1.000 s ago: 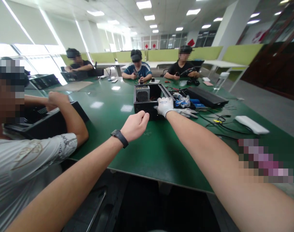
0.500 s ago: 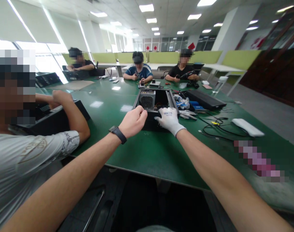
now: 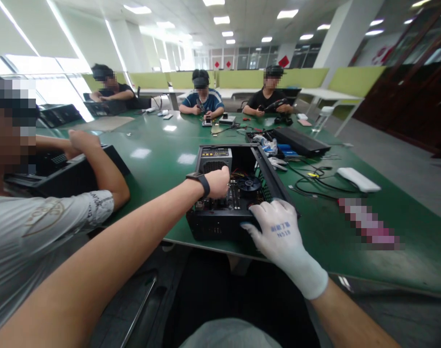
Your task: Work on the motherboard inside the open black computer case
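Observation:
An open black computer case (image 3: 213, 226) lies in front of me near the table's front edge. Inside it show a grey power supply (image 3: 216, 154), a round black cooling fan (image 3: 248, 183) and a motherboard (image 3: 235, 198). My left hand (image 3: 218, 183), bare and with a dark watch (image 3: 202, 182) at the wrist, is closed above the case's inside. Whatever its fingers may hold is hidden. In a white work glove (image 3: 282, 234), my right hand (image 3: 274, 224) grips the case's near right corner, fingers over the rim and thumb along the front wall.
On the green table (image 3: 155, 140) to the right lie gloves (image 3: 266, 145), black cables (image 3: 303, 181), a white power strip (image 3: 358, 180) and a flat black panel (image 3: 296, 142). At my left a co-worker's arm (image 3: 111, 179) rests by another black case (image 3: 53, 176). Several people sit across.
The case has come toward me, with my right hand on its near right corner. My closed left hand is now over the case's inside instead of at its near edge.

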Demonstrator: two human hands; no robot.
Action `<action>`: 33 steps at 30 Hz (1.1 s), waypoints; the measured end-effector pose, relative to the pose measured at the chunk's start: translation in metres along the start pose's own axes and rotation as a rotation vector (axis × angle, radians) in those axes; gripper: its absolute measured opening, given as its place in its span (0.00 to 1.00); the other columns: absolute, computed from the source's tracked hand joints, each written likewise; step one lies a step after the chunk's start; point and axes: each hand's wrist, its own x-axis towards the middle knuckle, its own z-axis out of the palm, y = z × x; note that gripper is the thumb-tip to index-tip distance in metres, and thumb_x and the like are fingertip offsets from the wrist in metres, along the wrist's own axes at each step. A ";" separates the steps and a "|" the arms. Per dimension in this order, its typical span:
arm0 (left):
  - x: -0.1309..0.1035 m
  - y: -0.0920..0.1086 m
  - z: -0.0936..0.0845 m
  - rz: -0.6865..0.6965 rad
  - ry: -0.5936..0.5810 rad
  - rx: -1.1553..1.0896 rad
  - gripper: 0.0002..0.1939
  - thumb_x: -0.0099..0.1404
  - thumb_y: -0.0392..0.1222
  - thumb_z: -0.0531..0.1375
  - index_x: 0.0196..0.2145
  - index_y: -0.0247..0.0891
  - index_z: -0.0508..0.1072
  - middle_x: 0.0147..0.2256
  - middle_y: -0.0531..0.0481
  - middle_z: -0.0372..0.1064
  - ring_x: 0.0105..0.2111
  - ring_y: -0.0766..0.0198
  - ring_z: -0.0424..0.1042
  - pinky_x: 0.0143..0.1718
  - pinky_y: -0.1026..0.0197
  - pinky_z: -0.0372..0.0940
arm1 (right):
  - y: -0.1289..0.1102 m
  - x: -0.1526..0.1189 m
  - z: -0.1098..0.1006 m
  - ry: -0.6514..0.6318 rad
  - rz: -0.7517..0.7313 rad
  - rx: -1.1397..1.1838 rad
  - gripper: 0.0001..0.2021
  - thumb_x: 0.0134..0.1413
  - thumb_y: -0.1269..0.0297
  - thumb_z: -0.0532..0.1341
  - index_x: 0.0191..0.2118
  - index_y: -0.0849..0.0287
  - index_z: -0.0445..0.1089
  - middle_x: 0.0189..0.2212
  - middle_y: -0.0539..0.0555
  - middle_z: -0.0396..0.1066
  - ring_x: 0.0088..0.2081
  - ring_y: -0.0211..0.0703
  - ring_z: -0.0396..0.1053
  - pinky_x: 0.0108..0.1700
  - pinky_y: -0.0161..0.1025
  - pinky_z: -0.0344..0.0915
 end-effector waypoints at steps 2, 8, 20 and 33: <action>0.003 0.008 0.000 -0.002 -0.066 0.067 0.22 0.64 0.34 0.57 0.55 0.23 0.64 0.48 0.28 0.74 0.47 0.50 0.76 0.43 0.58 0.68 | -0.001 -0.013 -0.005 0.006 -0.003 0.023 0.14 0.60 0.51 0.61 0.42 0.56 0.72 0.35 0.54 0.71 0.41 0.52 0.63 0.51 0.48 0.51; 0.016 0.032 0.000 0.047 -0.231 0.291 0.17 0.60 0.33 0.62 0.47 0.28 0.77 0.49 0.31 0.76 0.51 0.50 0.75 0.49 0.61 0.69 | -0.004 -0.043 -0.013 0.044 -0.025 0.094 0.11 0.58 0.54 0.62 0.40 0.56 0.72 0.32 0.53 0.70 0.38 0.50 0.63 0.51 0.49 0.53; 0.050 0.008 0.044 0.015 -0.337 0.293 0.26 0.48 0.42 0.72 0.47 0.34 0.80 0.47 0.38 0.78 0.47 0.52 0.77 0.48 0.63 0.70 | -0.006 -0.057 -0.014 0.071 -0.016 0.127 0.11 0.58 0.54 0.61 0.41 0.55 0.71 0.32 0.52 0.70 0.38 0.50 0.62 0.52 0.50 0.52; 0.058 0.007 0.051 -0.021 -0.358 0.319 0.32 0.44 0.42 0.75 0.48 0.33 0.80 0.48 0.36 0.78 0.48 0.50 0.77 0.48 0.61 0.71 | -0.007 -0.055 -0.014 0.102 -0.024 0.121 0.11 0.56 0.55 0.63 0.41 0.55 0.71 0.30 0.51 0.69 0.36 0.49 0.62 0.52 0.50 0.53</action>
